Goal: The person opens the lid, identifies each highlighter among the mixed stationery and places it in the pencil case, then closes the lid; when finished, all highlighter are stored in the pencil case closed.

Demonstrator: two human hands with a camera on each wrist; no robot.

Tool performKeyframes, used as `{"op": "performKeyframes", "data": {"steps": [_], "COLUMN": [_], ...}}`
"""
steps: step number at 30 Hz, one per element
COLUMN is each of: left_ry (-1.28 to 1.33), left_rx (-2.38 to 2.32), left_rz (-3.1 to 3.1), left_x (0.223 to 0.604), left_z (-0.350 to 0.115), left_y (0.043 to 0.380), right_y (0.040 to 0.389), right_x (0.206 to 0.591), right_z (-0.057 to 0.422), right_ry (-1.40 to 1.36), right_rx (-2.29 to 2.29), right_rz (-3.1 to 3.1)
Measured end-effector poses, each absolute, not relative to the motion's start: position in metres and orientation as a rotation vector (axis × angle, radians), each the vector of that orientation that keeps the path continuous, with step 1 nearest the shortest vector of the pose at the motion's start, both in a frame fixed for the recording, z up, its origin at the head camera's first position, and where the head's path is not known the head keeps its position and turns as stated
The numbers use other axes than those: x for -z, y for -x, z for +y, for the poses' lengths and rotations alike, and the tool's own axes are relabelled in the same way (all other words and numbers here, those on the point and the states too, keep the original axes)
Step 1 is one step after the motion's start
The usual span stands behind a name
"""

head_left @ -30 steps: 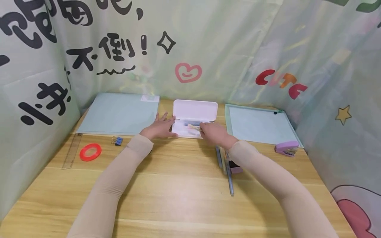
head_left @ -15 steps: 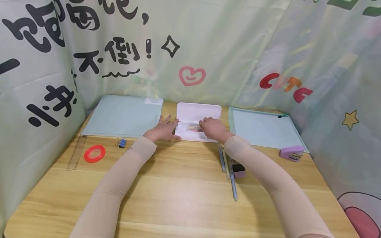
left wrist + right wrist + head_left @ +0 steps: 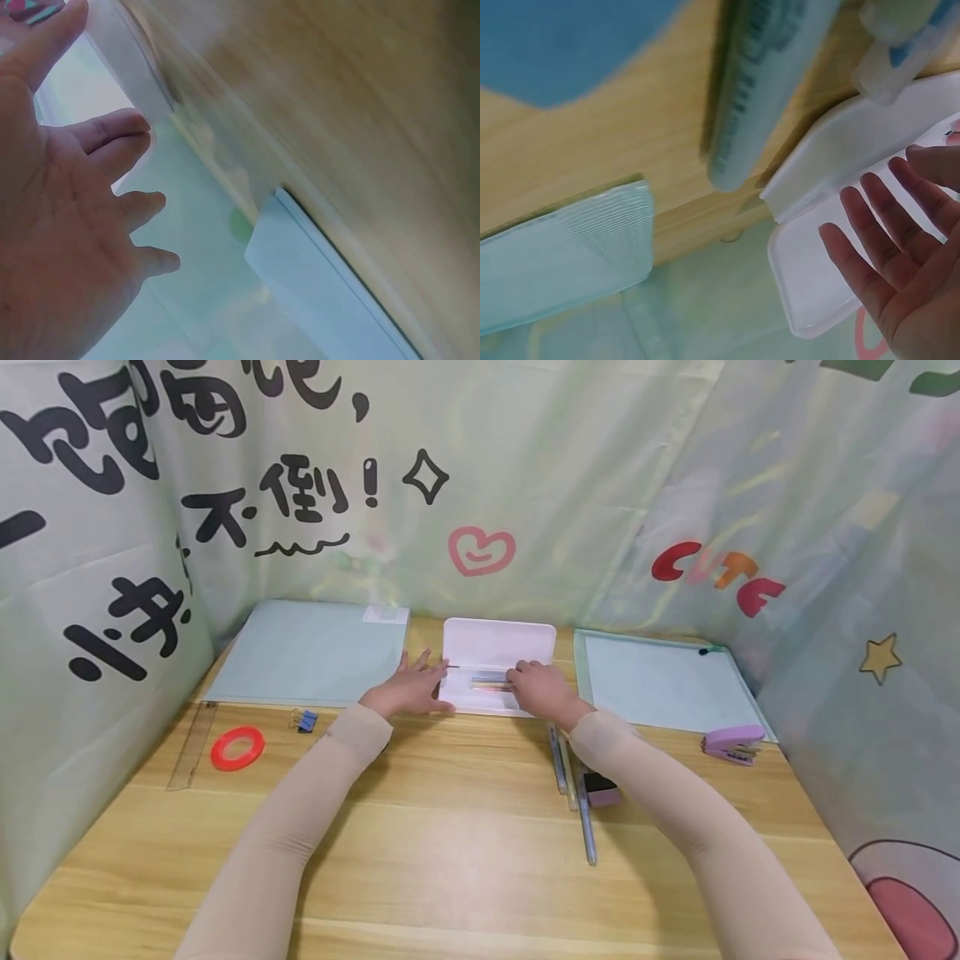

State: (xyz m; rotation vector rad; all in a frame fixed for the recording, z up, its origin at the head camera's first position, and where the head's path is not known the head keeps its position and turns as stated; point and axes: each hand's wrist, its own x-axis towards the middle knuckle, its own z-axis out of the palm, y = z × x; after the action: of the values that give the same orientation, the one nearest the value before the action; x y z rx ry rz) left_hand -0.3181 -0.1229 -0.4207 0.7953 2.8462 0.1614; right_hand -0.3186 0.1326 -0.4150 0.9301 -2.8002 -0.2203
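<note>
Left hand (image 3: 405, 687) was flat and open, fingers spread, resting against the left end of the white pencil case (image 3: 498, 647), gripping nothing; left wrist view confirmed straight fingers (image 3: 112, 131) at the case edge. Right hand (image 3: 542, 687) sat over the case's tray, fingers loosely extended over the pens (image 3: 489, 679) inside; right wrist view showed the fingers (image 3: 870, 217) straight and apart, nothing pinched. Couldn't tell whether the fingertips actually touched the pens. Case lay open at the back centre of the bench (image 3: 450, 827), lid up, between the left blue-green folder (image 3: 311, 652) and the right mesh pouch (image 3: 660, 681). Loose pens (image 3: 581, 802) and an eraser (image 3: 602, 787) lay under the right forearm; purple stapler (image 3: 731, 743) at right; red tape ring (image 3: 237, 748), binder clip (image 3: 303, 720) and clear ruler (image 3: 192, 745) at left. Readable writing: "CUTE" (image 3: 716, 575) in coloured letters on the right curtain; black Chinese characters incl. "不倒!" (image 3: 281, 502) on the left, plus a pink heart (image 3: 482, 550).
</note>
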Motion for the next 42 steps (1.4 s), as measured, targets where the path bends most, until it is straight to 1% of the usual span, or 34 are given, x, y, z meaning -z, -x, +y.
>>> {"op": "performKeyframes", "data": {"steps": [5, 8, 16, 21, 25, 31, 38, 42], "left_ry": [-0.786, -0.793, -0.779, -0.776, -0.775, -0.776, -0.77, -0.763], "left_rx": [-0.193, -0.198, -0.195, -0.202, -0.201, -0.197, -0.206, -0.202], "left_rz": [2.826, 2.819, 2.827, 2.825, 2.823, 2.815, 2.809, 2.817], "left_x": [0.421, 0.42, 0.416, 0.416, 0.417, 0.417, 0.416, 0.415], "left_z": [-0.124, -0.124, -0.124, -0.123, -0.122, -0.122, -0.121, -0.121], "left_y": [0.317, 0.318, 0.32, 0.32, 0.319, 0.318, 0.317, 0.317], "right_y": [0.309, 0.3, 0.253, 0.231, 0.218, 0.207, 0.202, 0.202], "right_x": [0.412, 0.406, 0.385, 0.382, 0.387, 0.399, 0.406, 0.409], "right_z": [0.143, 0.15, 0.166, 0.175, 0.179, 0.174, 0.169, 0.167], "right_ry": [-0.949, -0.901, -0.649, -0.617, -0.627, -0.606, -0.586, -0.529], "right_rx": [0.193, 0.177, 0.255, 0.259, 0.24, 0.241, 0.257, 0.275], "right_rz": [-2.714, -2.7, -2.954, -3.063, -3.069, -3.051, -3.046, -3.022]}}
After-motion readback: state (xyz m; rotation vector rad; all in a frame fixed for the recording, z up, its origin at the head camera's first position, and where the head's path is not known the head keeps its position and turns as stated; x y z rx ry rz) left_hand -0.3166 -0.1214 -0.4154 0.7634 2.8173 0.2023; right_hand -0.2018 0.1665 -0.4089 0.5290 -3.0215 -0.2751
